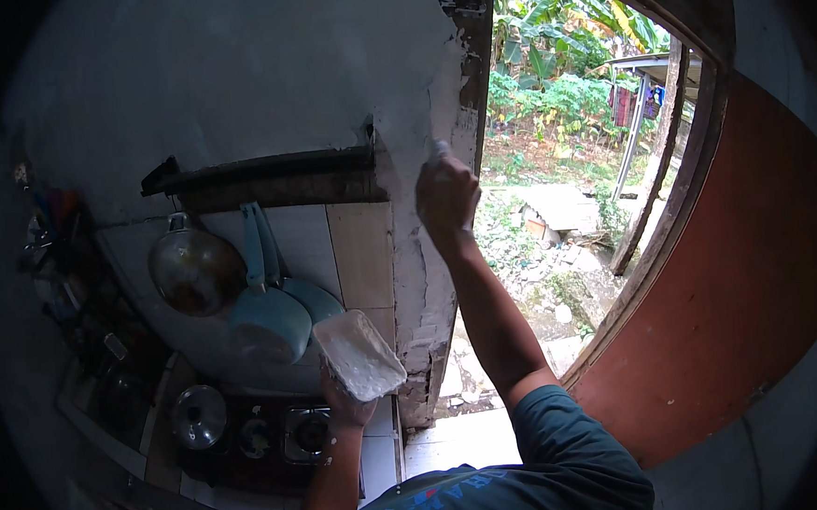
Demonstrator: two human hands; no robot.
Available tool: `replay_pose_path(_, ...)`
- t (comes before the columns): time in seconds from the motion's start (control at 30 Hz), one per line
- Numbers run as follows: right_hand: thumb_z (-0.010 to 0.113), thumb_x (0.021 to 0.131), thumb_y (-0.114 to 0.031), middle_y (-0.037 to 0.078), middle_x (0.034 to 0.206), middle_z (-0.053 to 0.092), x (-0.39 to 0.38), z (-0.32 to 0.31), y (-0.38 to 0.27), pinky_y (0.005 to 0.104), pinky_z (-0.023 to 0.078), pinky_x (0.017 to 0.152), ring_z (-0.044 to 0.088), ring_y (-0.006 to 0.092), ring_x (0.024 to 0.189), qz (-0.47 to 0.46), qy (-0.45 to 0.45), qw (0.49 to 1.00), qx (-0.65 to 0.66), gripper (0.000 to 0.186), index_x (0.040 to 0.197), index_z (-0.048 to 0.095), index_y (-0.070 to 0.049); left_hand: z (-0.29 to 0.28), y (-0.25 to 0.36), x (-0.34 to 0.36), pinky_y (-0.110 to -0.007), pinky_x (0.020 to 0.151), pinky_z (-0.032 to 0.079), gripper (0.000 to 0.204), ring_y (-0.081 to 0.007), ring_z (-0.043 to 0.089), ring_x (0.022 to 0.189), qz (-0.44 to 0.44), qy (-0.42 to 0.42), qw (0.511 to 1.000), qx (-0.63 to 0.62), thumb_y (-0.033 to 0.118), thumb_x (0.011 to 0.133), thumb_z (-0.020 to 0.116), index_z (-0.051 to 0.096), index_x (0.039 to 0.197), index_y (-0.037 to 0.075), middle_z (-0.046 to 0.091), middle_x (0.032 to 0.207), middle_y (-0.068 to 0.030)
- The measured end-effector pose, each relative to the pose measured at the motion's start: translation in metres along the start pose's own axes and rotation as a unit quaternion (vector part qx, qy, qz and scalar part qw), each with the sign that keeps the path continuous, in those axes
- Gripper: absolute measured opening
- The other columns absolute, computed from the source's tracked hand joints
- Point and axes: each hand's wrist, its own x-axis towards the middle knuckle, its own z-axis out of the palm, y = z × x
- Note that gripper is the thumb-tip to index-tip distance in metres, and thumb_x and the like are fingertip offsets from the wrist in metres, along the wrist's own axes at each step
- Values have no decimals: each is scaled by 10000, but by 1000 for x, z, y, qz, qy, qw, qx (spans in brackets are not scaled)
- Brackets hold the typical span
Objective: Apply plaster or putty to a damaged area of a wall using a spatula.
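My left hand (345,406) grips a whitish rectangular plastic tub (359,351) from below and tilts it. White paste coats its inside and lies thickest at the near end. Raised higher, my right hand (448,196) is closed around a small tool (440,148); only its pale grey end shows above the fist, so its exact kind is hidden. That end is at the grey plastered wall strip (417,245) beside the doorway. Whether it touches the wall I cannot tell. Rough, chipped patches run along the wall's edge by the door frame (477,54).
A dark shelf (263,177) juts from the wall at left. Below it hang a wok (194,268) and light-blue pans (271,324). A stove (305,433) with a metal lid (199,417) stands beneath. At right, an orange-brown door (739,300) stands open onto a garden.
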Motion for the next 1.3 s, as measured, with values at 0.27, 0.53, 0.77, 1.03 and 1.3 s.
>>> replay_pose_path(0.27, 501, 851, -98, 162, 768, 673, 22, 22, 14, 429, 548, 618, 677, 339, 748, -171, 47, 974, -138, 248, 1015, 649, 14, 26, 4, 13, -575, 1070, 337, 619, -336, 457, 1266, -21, -15, 1000, 0, 564, 942, 418, 383, 1429, 184, 468, 1381, -94)
replay_pose_path(0.53, 505, 905, -158, 148, 835, 685, 87, -30, -50, 462, 541, 696, 661, 358, 814, -209, -27, 977, -15, 180, 908, 650, -50, 133, 24, 37, -551, 1036, 387, 510, -306, 525, 1202, -4, -79, 997, -9, 486, 969, 405, 479, 1348, 153, 546, 1292, -79)
replay_pose_path(0.77, 547, 843, -134, 108, 943, 689, 165, 7, -23, 394, 542, 754, 680, 256, 806, -362, -40, 918, -158, 192, 989, 664, -90, 187, 56, 41, -553, 1012, 409, 500, -295, 550, 1181, 41, -70, 997, 15, 485, 957, 443, 512, 1327, 155, 575, 1264, -64)
replay_pose_path(1.03, 566, 781, -95, 56, 828, 661, 60, 22, 22, 383, 544, 644, 679, 240, 723, -410, -197, 875, -164, 117, 879, 629, -112, 175, 77, 33, -541, 992, 437, 525, -297, 552, 1181, 70, -59, 996, 19, 502, 952, 451, 503, 1337, 150, 570, 1274, -78)
replay_pose_path(1.3, 505, 879, -157, 58, 943, 667, 162, -39, -49, 406, 513, 720, 649, 230, 835, -365, -28, 900, -235, 293, 1151, 612, -139, 183, 75, 21, -528, 1005, 432, 521, -298, 549, 1180, 52, -92, 994, 21, 513, 973, 399, 483, 1347, 159, 559, 1284, -72)
